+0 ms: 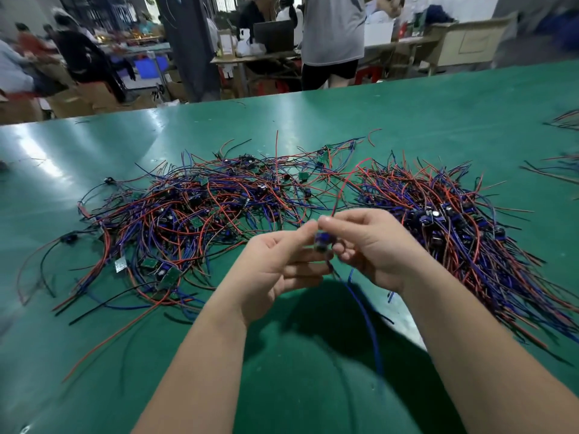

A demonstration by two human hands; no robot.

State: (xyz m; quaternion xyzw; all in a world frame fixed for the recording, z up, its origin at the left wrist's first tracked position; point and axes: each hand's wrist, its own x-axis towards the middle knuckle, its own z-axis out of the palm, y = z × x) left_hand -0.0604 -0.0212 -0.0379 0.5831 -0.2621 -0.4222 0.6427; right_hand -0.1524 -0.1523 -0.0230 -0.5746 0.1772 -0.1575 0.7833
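Green table (407, 114) in a busy workshop, with people standing at benches behind it. My left hand (275, 264) and right hand (372, 245) met above the near middle of the table, both gripping one small blue module (322, 242). Fingers of both were curled round it, fingertips nearly touching above it. Motion blur hid exactly which fingers pinched.

The module sat between the two hands and off the table. Its red wire (343, 186) ran up and away from me. Its blue wire (363, 311) hung down toward me, so the long axis ran roughly near to far.

The tangled pile (188, 220) lay to the left and further out, its wires going every way. The combed pile (463, 233) lay just right of my right hand, its wires fanning toward the near right. Judged from this, the module would go right. The right hand was nearer, and the wires would need swinging to match that fan.
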